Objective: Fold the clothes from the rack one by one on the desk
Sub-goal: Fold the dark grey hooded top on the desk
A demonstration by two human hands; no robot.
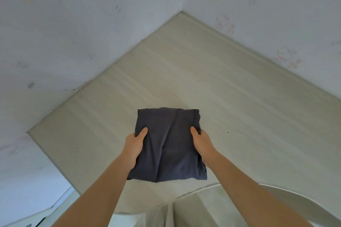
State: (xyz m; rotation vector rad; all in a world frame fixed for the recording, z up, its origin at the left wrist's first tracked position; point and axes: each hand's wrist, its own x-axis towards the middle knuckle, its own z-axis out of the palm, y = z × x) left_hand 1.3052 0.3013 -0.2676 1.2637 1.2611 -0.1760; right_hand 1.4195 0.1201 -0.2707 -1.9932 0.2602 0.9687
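Note:
A dark grey garment (pixel 168 145), folded into a compact rectangle, is held over the near part of the pale wooden desk (pixel 184 72). My left hand (pixel 133 143) grips its left edge, thumb on top and fingers hidden underneath. My right hand (pixel 202 143) grips its right edge the same way. Whether the bundle touches the desk or hangs just above it I cannot tell. No clothes rack is in view.
The desk sits in a corner between two pale walls (pixel 73 24) with faint cartoon stickers. A curved pale chair back (pixel 287 195) lies at the lower right, near the desk's front edge.

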